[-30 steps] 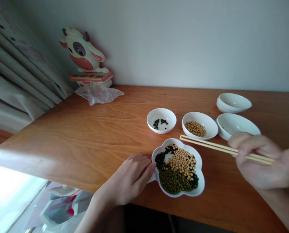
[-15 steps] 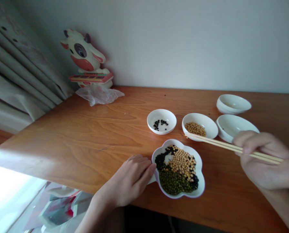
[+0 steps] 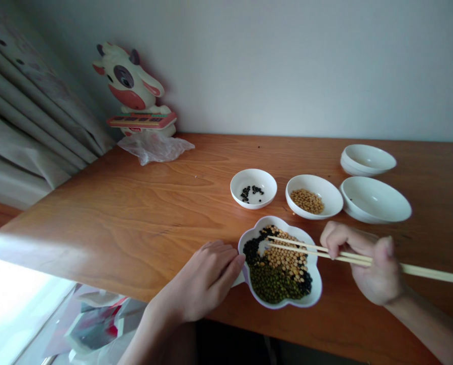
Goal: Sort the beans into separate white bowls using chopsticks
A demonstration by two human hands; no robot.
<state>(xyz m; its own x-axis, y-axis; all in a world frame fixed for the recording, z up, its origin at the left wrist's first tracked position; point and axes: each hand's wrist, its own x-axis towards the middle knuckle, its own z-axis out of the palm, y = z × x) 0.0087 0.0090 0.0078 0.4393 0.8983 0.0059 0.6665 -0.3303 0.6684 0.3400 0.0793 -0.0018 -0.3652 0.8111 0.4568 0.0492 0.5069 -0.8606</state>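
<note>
My left hand [image 3: 207, 279] is closed around the handle of a white, flower-shaped dish [image 3: 317, 286] near the table's front edge. Inside lie yellow soybeans [image 3: 285, 256], green mung beans [image 3: 272, 285] and black beans [image 3: 251, 251]. Between the fingers of my right hand [image 3: 367, 261] is a pair of chopsticks [image 3: 426, 272]. Their tips are slightly apart over the soybeans, near a bare patch of the dish; whether they touch a bean I cannot tell. Behind the dish, one white bowl [image 3: 310, 213] holds soybeans, and another bowl [image 3: 264, 203] holds some black beans.
Two more places at the right have white bowls: a nearer bowl [image 3: 378, 203] with a dark speck inside, and stacked bowls [image 3: 368, 162] behind it. A cow toy keyboard [image 3: 143, 120] and a clear plastic bag [image 3: 156, 148] sit at the back left. A wall bounds the wooden table [image 3: 135, 218].
My right hand has brought the chopsticks from the soybean bowl down and left to the dish, and their tips have spread. My left hand stays on the handle.
</note>
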